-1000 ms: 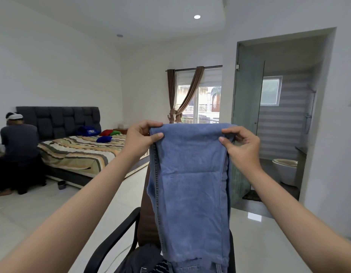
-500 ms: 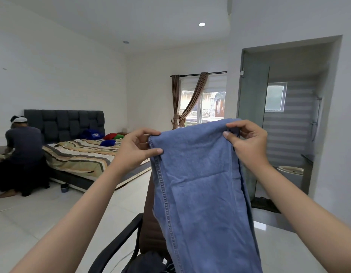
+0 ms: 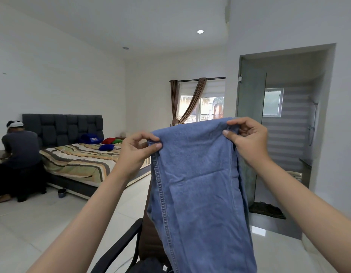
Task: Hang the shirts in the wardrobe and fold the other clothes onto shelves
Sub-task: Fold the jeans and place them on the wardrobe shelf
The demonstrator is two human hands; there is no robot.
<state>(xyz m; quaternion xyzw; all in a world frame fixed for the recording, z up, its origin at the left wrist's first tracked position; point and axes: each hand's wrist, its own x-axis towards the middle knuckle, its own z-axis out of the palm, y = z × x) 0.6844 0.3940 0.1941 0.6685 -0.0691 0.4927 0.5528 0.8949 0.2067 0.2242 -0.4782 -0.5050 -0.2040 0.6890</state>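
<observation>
Jeans (image 3: 200,184) now higher in both hands, above white tiled floor (image 3: 42,223), bed (image 3: 78,162) behind

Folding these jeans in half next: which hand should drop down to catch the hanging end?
Left, probably. The left hand pinches the seam edge of the jeans, which hangs plainly visible below it. The right hand is bunched into the folded top corner, better kept as the anchor.

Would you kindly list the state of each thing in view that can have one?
Blue denim jeans: held up in the air, folded lengthwise, hanging down.
Left hand: shut, pinching the jeans' top left corner.
Right hand: shut, pinching the top right corner.
Frosted glass bathroom door: open.
Brown window curtains: tied back.
Recessed ceiling light: on.
Striped bed cover: spread over the bed.
</observation>
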